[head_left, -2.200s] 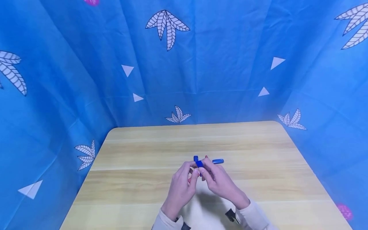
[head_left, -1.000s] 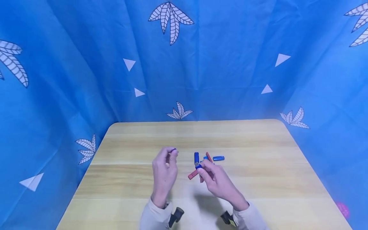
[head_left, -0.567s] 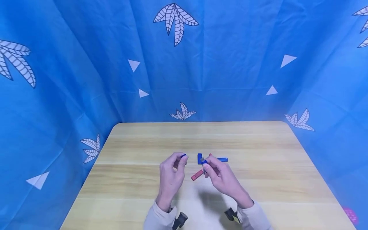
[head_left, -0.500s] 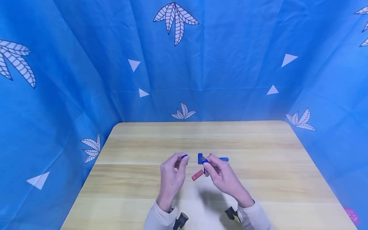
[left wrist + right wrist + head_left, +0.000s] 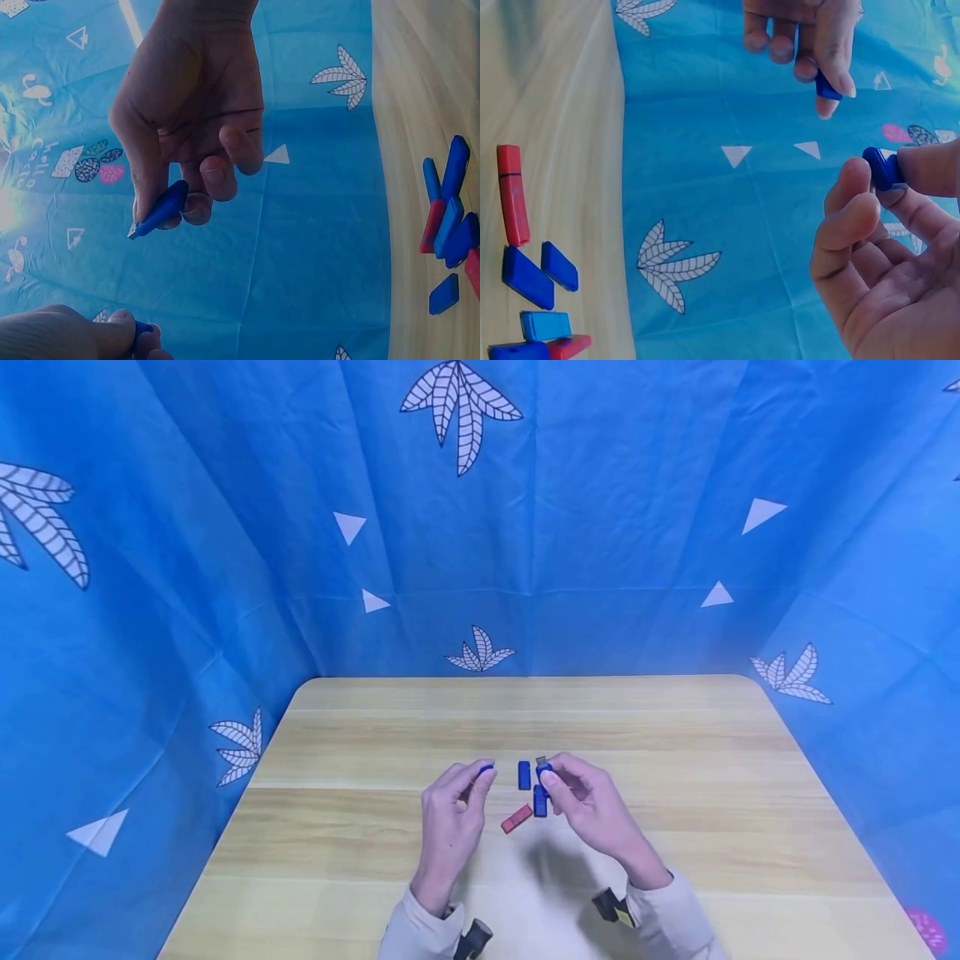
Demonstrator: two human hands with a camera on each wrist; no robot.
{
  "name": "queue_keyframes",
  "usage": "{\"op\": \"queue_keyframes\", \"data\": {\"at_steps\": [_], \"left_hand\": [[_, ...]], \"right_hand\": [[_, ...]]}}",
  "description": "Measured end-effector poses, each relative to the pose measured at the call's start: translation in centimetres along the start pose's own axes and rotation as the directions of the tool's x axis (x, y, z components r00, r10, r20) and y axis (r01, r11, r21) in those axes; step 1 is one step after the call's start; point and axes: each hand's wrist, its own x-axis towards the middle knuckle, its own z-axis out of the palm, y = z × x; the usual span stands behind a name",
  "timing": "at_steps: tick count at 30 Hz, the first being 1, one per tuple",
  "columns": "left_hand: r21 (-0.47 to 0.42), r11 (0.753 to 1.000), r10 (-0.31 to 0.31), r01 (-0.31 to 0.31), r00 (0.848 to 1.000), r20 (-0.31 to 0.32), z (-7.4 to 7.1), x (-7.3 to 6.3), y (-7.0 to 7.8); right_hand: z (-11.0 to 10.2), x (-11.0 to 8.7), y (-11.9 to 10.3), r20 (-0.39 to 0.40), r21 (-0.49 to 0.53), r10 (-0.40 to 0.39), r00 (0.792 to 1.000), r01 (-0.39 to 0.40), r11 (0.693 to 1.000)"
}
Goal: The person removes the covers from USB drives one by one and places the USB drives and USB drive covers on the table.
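Observation:
My left hand (image 5: 452, 822) pinches a small blue USB stick (image 5: 163, 208) between thumb and fingers, its metal plug poking out at one end. To the right, my right hand (image 5: 600, 806) pinches another blue USB stick (image 5: 881, 169), with the silver plug pointing away from me in the head view. Both hands are raised and apart from each other. On the table between them lie a blue stick (image 5: 524, 775), a second blue stick (image 5: 541, 802) and a red stick (image 5: 517, 818) with a dark seam.
The wrist views show further sticks on the wooden table (image 5: 360, 735), among them a light blue one (image 5: 546, 325) and a red one (image 5: 570, 346), hidden behind my right hand in the head view. A blue patterned curtain (image 5: 600, 527) surrounds the table.
My hands, together 2.2 s ago, have parted, each with a blue USB stick. The left swung left, then came slightly back. The right shifted slightly right and away, uncovering a blue stick.

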Motion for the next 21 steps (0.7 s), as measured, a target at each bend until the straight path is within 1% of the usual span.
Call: {"op": "queue_keyframes", "data": {"at_steps": [4,8,13,17,21], "left_hand": [[0.003,1.000,0.015,-0.015,1.000,0.005,0.3,-0.1,-0.3],[0.006,1.000,0.012,-0.012,1.000,0.015,0.7,-0.2,-0.4],[0.014,1.000,-0.025,0.024,0.999,0.037,1.1,-0.2,-0.2],[0.018,0.998,-0.064,0.063,0.997,0.053,1.4,-0.1,0.0],[0.004,0.996,-0.089,0.089,0.994,0.060,1.8,-0.1,0.2]], "right_hand": [[-0.5,0.3,0.1,-0.001,0.020,0.034,0.999,-0.034,0.999],[-1.1,0.6,0.2,-0.023,0.012,0.035,0.999,-0.035,0.999],[-2.0,0.7,0.4,-0.064,0.000,0.044,0.997,-0.044,0.999],[-2.9,1.0,0.7,-0.108,-0.017,0.092,0.990,-0.094,0.995],[-4.1,1.3,1.2,-0.142,-0.027,0.149,0.979,-0.155,0.988]]}}
